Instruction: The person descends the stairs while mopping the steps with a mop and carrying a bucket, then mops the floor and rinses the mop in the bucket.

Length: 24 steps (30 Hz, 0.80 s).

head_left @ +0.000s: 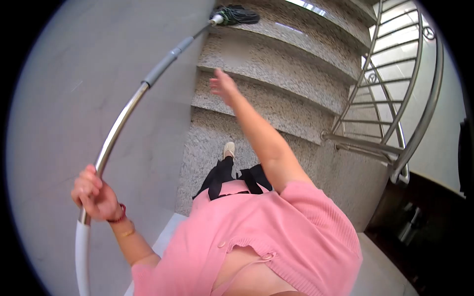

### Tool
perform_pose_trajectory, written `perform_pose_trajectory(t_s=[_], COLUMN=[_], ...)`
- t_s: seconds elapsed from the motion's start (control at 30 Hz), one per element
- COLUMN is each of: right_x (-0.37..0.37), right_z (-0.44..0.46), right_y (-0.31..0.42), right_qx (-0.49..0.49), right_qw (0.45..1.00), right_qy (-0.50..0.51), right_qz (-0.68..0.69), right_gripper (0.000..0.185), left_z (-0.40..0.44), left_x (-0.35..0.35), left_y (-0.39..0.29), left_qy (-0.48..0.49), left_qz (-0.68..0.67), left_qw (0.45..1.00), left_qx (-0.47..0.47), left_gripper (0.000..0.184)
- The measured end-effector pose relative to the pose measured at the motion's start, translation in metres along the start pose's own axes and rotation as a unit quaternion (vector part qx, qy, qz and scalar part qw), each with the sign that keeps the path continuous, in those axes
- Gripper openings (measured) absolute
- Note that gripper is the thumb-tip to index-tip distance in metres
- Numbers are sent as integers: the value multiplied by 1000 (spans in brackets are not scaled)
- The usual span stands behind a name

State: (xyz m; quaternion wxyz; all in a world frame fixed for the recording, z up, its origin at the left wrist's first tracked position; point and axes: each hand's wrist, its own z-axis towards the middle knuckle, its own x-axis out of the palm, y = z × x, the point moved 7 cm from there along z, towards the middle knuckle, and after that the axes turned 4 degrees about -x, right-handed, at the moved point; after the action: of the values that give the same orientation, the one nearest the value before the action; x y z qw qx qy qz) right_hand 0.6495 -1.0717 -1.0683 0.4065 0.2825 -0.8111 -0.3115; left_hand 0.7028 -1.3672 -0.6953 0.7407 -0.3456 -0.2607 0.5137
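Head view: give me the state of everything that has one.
left hand: closed around the mop pole
right hand: open, empty, over the steps
mop pole: slanting, running up to the mop head
mop head: strands bunched on a step; wet or dry unclear
railing: upright beside the steps
steps: wet or dry unclear

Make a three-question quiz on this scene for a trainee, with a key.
1. Which of the person's hands grips the mop pole?
2. True or false: the metal railing stands on the left side of the view.
3. Where on the stairs is the mop head?
A) at the railing end
B) midway across
C) at the end by the grey wall

Key:
1. The left hand grips the mop pole; the right hand is held out over the stairs, empty.
2. False: the metal railing is on the right.
3. C.
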Motion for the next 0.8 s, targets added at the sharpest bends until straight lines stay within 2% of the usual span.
perform_pose_trajectory(t_s=[0.13, 0.17, 0.23, 0.27, 0.33, 0.4, 0.47, 0.53, 0.6, 0.67, 0.73, 0.8], right_x=[137, 165, 185, 187, 181, 156, 139, 129, 126, 121, 100, 50], right_z=[36, 31, 30, 31, 36, 63, 68, 75, 74, 71, 77, 86], right_y=[-16, -33, -47, -61, -91, -121, -128, -116, -114, -102, -103, -92], right_qx=[88, 81, 138, 144, 162, 167, 183, 232, 271, 222, 228, 178], right_qw=[973, 975, 898, 892, 887, 897, 902, 925, 914, 937, 943, 960], right_qy=[77, 81, 4, -35, -47, -71, -90, -30, -44, -16, -20, -37], right_qz=[199, 190, 417, 426, 430, 404, 380, 299, 298, 269, 243, 214], right_gripper=[52, 52, 34, 21, 21, 22, 22, 24, 24, 22, 21, 20], left_z=[-18, -42, -54, -62, -65, -58, -56, -55, -54, -54, -62, -70], left_x=[-39, -74, -89, -95, -91, -69, -51, -43, -50, -58, -67, -51], left_y=[-22, -29, -38, -40, -34, -20, -15, -16, -7, 2, 16, 41], left_qy=[-54, -83, -105, -126, -143, -83, -60, -125, -155, -181, -264, -263], left_qz=[-9, -24, -35, -35, -39, 49, 45, -4, -6, -8, -66, -82], left_qw=[998, 996, 993, 989, 985, 988, 992, 989, 982, 975, 951, 947], left_qx=[-33, -35, -43, -64, -91, -121, -97, -84, -104, -128, -149, -167], left_gripper=[16, 15, 14, 14, 14, 16, 17, 15, 16, 18, 19, 19])
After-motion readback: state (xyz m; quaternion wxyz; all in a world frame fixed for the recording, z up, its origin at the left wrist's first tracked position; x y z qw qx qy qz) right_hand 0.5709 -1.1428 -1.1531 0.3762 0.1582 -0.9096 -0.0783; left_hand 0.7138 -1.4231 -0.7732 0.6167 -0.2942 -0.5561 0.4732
